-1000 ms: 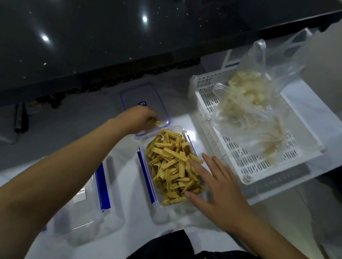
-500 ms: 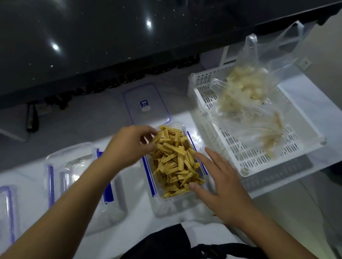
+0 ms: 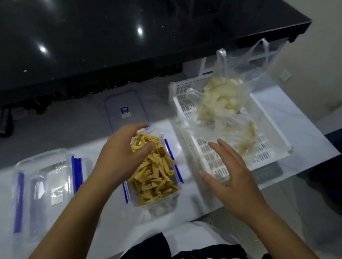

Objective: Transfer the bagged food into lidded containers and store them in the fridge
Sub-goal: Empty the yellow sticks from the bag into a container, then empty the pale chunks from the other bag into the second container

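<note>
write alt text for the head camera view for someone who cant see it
A person's left hand and right hand, both open, hover on either side of an open clear container heaped with yellow food strips on a white counter. Its lid lies behind it; a white basket to the right holds bagged pale food.

Both bare forearms reach in from six o'clock. The left hand (image 3: pixel 122 151) points toward one o'clock, fingers loosely curled (holding nothing visible). The right hand (image 3: pixel 232 177) points toward eleven o'clock, fingers straight and spread.
</note>
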Demonstrator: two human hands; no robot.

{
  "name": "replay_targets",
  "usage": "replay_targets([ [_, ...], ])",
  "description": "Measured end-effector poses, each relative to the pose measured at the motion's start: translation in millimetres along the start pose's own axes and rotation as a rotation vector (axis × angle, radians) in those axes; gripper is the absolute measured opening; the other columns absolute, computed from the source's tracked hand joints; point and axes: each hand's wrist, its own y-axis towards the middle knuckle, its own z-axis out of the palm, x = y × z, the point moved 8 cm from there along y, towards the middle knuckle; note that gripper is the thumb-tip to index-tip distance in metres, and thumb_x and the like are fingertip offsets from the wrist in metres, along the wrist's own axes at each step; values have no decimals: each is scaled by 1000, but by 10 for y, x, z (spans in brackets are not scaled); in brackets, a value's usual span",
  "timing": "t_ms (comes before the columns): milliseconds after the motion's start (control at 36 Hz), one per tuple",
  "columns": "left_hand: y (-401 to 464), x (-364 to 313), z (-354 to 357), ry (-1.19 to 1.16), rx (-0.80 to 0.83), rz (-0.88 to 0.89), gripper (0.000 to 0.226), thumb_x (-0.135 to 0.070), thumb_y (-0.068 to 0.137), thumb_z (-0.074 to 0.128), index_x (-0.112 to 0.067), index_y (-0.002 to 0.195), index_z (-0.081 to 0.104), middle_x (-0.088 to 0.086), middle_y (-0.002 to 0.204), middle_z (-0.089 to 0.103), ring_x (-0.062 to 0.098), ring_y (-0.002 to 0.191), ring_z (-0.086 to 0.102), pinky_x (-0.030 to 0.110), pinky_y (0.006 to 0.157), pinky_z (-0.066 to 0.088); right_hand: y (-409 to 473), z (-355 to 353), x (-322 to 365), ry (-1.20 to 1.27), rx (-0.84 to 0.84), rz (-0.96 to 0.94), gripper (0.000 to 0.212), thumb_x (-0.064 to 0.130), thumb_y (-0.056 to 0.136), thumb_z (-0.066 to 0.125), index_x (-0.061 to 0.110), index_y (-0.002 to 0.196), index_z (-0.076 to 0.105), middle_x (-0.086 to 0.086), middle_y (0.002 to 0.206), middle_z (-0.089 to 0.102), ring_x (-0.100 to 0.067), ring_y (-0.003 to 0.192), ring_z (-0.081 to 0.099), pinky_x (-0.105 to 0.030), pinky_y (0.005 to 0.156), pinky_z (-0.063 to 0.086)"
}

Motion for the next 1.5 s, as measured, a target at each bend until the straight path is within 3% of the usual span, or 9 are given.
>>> replay_targets([
  [139, 238, -916, 386, 210, 199, 346, 75, -44, 85, 75, -37, 150, 37, -8, 155, 37, 14, 142, 30, 37, 115, 27, 93, -503, -393, -65, -70, 119, 66, 41, 86, 73, 43, 144, 40, 13, 159, 29, -5, 146, 23, -25, 113, 21],
  [306, 570, -1432, 1196, 704, 327, 531, 97, -56, 81, 73, -35, 157, 16, 5, 168, 10, 29, 154, 5, 49, 122, 5, 15, -819, -770, -45, -75, 203, 64, 42, 87, 72, 39, 145, 43, 10, 159, 32, -8, 147, 25, -38, 119, 28],
  [556, 969, -1689, 1972, 1118, 449, 592, 96, -47, 75, 81, -27, 153, 28, 10, 149, 43, 34, 136, 39, 49, 112, 27, -5, -870, -975, 20, -61, 192, 64, 42, 88, 70, 40, 146, 42, 13, 158, 33, -7, 146, 24, -32, 117, 25],
  [750, 1100, -1956, 2023, 1052, 413, 542, 44, -6, 94, 53, -23, 135, 52, 4, 105, 56, 24, 74, 50, 34, 63, 33, 70, -1045, -1106, 92, -97, 179, 56, 37, 90, 71, 50, 136, 42, 15, 152, 40, -6, 141, 33, -33, 114, 32],
  [972, 1193, -2011, 1670, 1014, 378, 483, 33, -2, 93, 51, -22, 117, 62, 3, 103, 65, 26, 86, 62, 39, 56, 34, 149, -1222, -1251, 202, -132, 192, 47, 35, 88, 72, 46, 130, 53, 31, 134, 49, 18, 122, 42, -14, 99, 34],
  [1111, 1214, -2083, 1310, 923, 349, 447, 29, -8, 92, 55, -29, 109, 66, 2, 106, 65, 32, 96, 63, 47, 82, 52, 337, -1300, -1320, 381, -200, 287, 41, 23, 87, 76, 30, 127, 63, 11, 129, 62, -6, 121, 56, -26, 97, 49],
  [1194, 1176, -2205, 1080, 926, 299, 488, 28, -11, 92, 57, -31, 109, 66, 0, 105, 69, 25, 89, 64, 34, 67, 43, 484, -1308, -1266, 456, -208, 292, 39, 20, 86, 77, 30, 122, 66, 13, 122, 66, -2, 110, 63, -11, 77, 53],
  [1306, 1093, -2304, 776, 940, 273, 468, 25, -11, 89, 61, -32, 101, 67, -5, 93, 66, 21, 77, 60, 28, 55, 37, 663, -993, -1222, 783, -89, 466, 34, 14, 86, 76, 22, 118, 67, -5, 120, 67, -18, 103, 70, -37, 84, 61],
  [1500, 928, -2421, 243, 935, 211, 436, 30, -9, 88, 61, -34, 103, 67, -5, 97, 68, 23, 81, 63, 30, 62, 41, 710, -133, -848, 1113, 233, 738, 32, 12, 90, 70, 7, 121, 61, -19, 122, 64, -37, 108, 66, -50, 78, 62],
])
